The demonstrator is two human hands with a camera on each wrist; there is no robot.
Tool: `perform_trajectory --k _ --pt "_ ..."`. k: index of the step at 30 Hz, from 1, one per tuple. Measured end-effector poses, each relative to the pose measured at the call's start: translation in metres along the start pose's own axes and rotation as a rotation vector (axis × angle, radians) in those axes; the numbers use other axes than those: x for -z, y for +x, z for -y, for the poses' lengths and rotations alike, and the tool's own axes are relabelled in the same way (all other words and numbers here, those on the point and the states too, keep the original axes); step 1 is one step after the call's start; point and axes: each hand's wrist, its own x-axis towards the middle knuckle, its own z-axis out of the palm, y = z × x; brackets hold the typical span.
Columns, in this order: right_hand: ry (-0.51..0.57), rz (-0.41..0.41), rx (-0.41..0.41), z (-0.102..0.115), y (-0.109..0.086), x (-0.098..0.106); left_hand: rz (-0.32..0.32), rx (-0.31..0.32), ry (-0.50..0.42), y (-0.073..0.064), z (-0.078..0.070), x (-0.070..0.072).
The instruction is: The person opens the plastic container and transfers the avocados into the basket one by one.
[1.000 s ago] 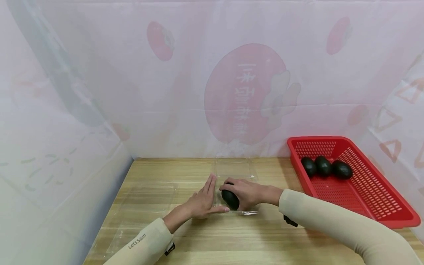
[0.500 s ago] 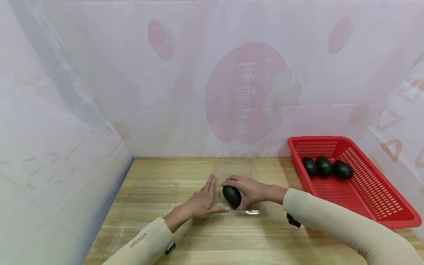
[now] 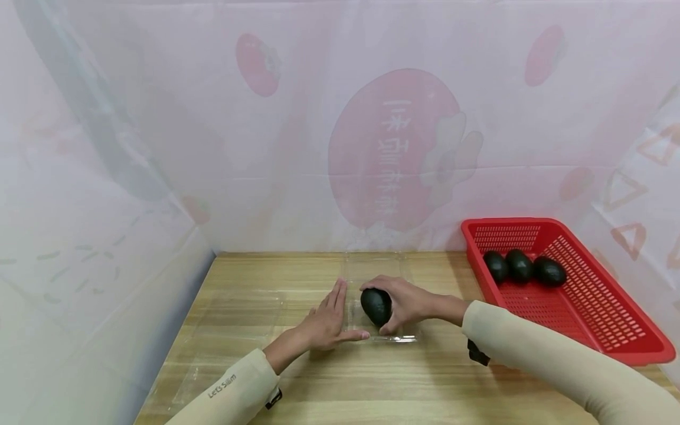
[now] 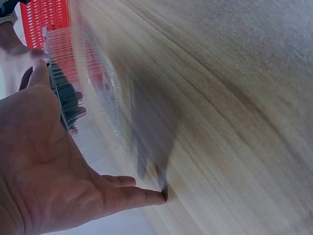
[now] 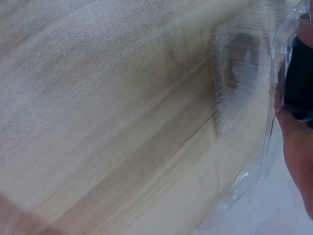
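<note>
My right hand (image 3: 405, 302) grips a dark, glossy avocado (image 3: 376, 307), thumb on the near end and fingers over the far end. The avocado sits over a clear plastic clamshell box (image 3: 399, 339) whose lid lies folded back toward the wall. Along the box's left side, my left hand (image 3: 321, 328) has straight fingers, with its thumb spread to the near corner. The left wrist view shows the avocado (image 4: 63, 90) through the ribbed clear box wall (image 4: 105, 103). In the right wrist view, the avocado (image 5: 299, 81) and right hand (image 5: 297, 152) are cut off at the edge.
Three more avocados (image 3: 519, 267) lie at the far end of a red slotted basket (image 3: 531, 223) at the right. Faint outlines of other clear plastic containers (image 3: 280, 298) lie on the wooden table (image 3: 372, 389) at the left. A printed cloth wall stands behind.
My right hand has moved slightly right and away from me with the avocado, which has turned a little in its grip. The left hand has stayed in place.
</note>
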Motion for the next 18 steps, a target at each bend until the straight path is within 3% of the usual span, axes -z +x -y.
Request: perform_trajectory --k 18 --pt "0.101 -0.108 -0.019 0.006 -0.007 0.013 -0.004 0.002 0.007 0.001 0.000 -0.001"
